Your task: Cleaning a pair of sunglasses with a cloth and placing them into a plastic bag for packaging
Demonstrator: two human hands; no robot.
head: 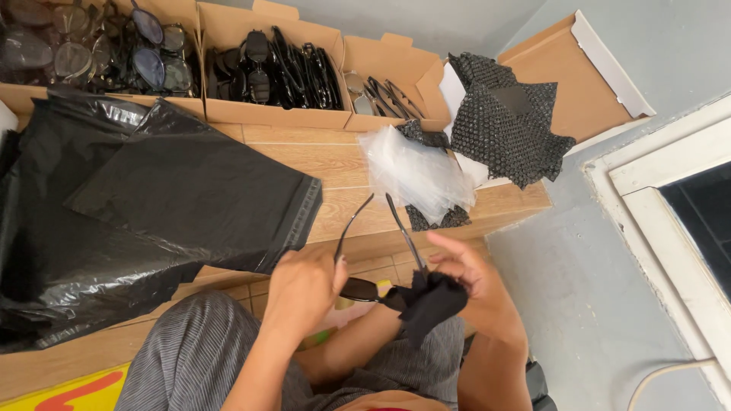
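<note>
The left hand [304,289] pinches one end of a pair of dark-lensed glasses with thin black temples [364,285], fingers pressed together on the frame. The right hand [468,285] presses a small black cloth [426,304] against the other end of the glasses, thumb and fingers closed around the fabric. The glasses hang over the person's lap in grey ribbed trousers [190,358], just off the near edge of the wooden desk [304,156], with both temples sticking up and away. On the desk's left side lies a large black plastic bag [152,205]. A crumpled clear plastic sleeve [415,175] sits near the right edge, beside black bubble-wrap pouches [506,122]. Along the far edge stand open cardboard boxes [266,114] filled with glasses.
</note>
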